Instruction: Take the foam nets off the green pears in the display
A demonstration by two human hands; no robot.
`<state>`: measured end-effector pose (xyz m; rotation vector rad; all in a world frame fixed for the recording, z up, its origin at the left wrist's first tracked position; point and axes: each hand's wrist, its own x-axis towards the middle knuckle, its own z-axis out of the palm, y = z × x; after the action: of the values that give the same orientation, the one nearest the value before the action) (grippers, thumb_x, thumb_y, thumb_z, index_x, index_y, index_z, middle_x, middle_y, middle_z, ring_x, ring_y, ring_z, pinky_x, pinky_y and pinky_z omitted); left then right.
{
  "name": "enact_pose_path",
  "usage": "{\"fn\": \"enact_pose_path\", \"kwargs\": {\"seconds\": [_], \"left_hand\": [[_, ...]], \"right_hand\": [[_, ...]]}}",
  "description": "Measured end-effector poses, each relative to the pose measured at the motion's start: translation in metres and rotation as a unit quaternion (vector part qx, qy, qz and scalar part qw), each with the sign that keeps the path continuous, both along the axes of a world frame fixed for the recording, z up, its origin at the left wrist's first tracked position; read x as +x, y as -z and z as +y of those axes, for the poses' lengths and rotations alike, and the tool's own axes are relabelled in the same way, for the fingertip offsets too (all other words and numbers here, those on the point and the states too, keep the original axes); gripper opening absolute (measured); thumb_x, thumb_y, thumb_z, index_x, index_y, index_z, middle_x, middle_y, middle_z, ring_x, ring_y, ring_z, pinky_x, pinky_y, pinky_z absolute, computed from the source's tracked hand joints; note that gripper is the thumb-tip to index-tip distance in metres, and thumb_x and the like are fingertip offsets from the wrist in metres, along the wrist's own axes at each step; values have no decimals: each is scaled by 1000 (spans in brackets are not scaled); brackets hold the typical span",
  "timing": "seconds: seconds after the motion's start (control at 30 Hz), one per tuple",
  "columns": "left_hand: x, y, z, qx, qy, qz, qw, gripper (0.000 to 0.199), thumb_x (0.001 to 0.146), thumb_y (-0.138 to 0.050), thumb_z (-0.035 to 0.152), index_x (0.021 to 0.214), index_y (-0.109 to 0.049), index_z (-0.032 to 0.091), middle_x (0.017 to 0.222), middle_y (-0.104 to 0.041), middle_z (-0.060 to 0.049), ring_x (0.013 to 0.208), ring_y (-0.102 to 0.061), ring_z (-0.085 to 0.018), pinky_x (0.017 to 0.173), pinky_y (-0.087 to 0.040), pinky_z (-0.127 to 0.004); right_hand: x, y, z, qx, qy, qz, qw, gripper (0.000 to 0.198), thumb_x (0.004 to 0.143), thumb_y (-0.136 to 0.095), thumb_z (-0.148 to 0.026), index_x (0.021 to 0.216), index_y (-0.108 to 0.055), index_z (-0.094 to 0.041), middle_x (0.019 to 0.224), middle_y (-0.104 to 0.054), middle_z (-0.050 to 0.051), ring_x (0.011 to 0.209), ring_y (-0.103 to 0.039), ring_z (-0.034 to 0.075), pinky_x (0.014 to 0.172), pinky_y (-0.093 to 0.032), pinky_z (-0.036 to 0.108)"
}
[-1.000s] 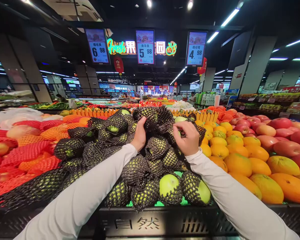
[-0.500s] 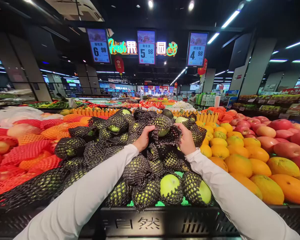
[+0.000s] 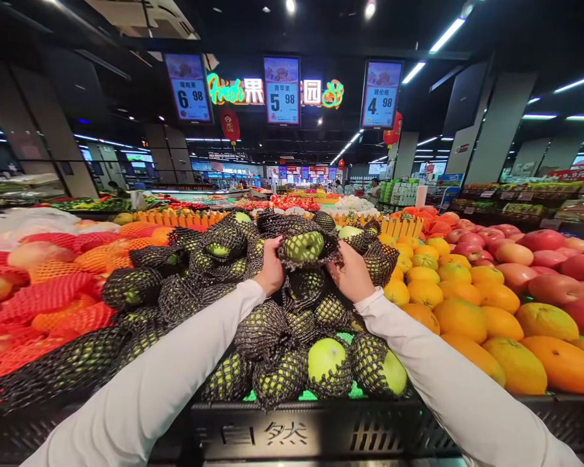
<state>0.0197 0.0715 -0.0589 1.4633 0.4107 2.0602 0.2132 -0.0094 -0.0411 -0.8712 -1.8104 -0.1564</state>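
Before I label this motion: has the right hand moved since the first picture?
Yes: the right hand has shifted slightly left, judged against the black crate.

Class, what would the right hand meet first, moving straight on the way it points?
The right hand would probably meet the black netting around the green apple beside it; the fingers seem to touch that netting, though depth is unclear.

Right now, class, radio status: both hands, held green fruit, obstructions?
Left hand, right hand holding round green apple. Black mesh netting partly covering it. Netted green apples crowd below.
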Motion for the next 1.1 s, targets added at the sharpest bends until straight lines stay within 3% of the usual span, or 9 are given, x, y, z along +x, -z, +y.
{"fn": "enact_pose_path", "kwargs": {"seconds": [0.1, 0.2, 0.37, 0.43, 0.53, 0.67, 0.83, 0.97, 1.1], "left_hand": [[4, -5, -3, -35, -38, 7, 999, 32, 72, -71, 48, 87, -57, 23, 96, -67, -1, 104, -60, -21, 97, -50, -38], [8, -14, -11, -85, 24, 23, 996, 34, 81, -55, 55, 87, -61, 22, 93, -69, -3, 104, -62, -24, 91, -53, -40], [10, -25, -31, -148, 123, 60, 979, 36, 74, -61, 53, 91, -66, 22, 85, -71, -2, 93, -67, -28, 79, -55, -41], [9, -26, -39, -167, 166, 84, 968, 46, 68, -64, 50, 104, -65, 21, 91, -73, -3, 95, -68, -29, 81, -55, -42], [9, -28, -45, -182, 201, 104, 957, 72, 63, -67, 45, 129, -53, 21, 108, -72, -5, 102, -68, -30, 88, -53, -44], [9, -31, -49, -196, 213, 97, 952, 83, 61, -67, 43, 137, -47, 18, 118, -70, -9, 106, -67, -32, 91, -52, -47], [7, -36, -53, -119, 226, 185, 949, 67, 62, -73, 39, 124, -56, 22, 128, -65, -6, 119, -60, -31, 102, -47, -44], [8, -40, -54, -74, 152, 243, 955, 61, 61, -79, 42, 115, -59, 22, 126, -64, -7, 120, -57, -30, 102, -45, -40], [9, -45, -57, -11, 19, 281, 959, 41, 71, -78, 43, 102, -61, 21, 104, -66, -4, 84, -61, -18, 75, -48, -30]], "right_hand": [[-4, -7, -11, 78, 13, 41, 996, 34, 90, -46, -18, 124, -53, -19, 105, -63, 11, 89, -62, 22, 77, -54, 37], [-6, -15, -26, 184, 24, 104, 977, 38, 94, -40, -15, 128, -53, -23, 113, -63, 11, 104, -61, 24, 91, -53, 43], [-8, -21, -41, 274, -6, -9, 962, 34, 94, -43, -13, 123, -58, -26, 112, -68, 8, 107, -64, 24, 94, -52, 44], [-8, -20, -38, 256, -9, -18, 966, 32, 96, -41, -13, 119, -59, -24, 111, -70, 9, 105, -66, 23, 92, -53, 41], [-7, -15, -29, 159, 28, 17, 987, 25, 97, -40, -19, 111, -60, -22, 95, -72, 7, 86, -70, 21, 77, -55, 34], [-8, -8, -19, 25, 44, 2, 999, 28, 81, -57, -20, 109, -57, -20, 83, -69, 4, 57, -61, 18, 60, -51, 32], [-13, -6, -18, 35, 40, 24, 998, 44, 67, -67, -23, 109, -53, -18, 106, -66, 13, 96, -66, 29, 85, -55, 42], [-12, -8, -20, 14, 51, 62, 997, 49, 64, -72, -27, 109, -54, -17, 107, -68, 14, 100, -66, 32, 88, -54, 45], [-7, -5, -15, -31, 74, 121, 989, 53, 57, -80, -36, 101, -54, -20, 101, -72, 13, 93, -69, 31, 84, -55, 45]]}}
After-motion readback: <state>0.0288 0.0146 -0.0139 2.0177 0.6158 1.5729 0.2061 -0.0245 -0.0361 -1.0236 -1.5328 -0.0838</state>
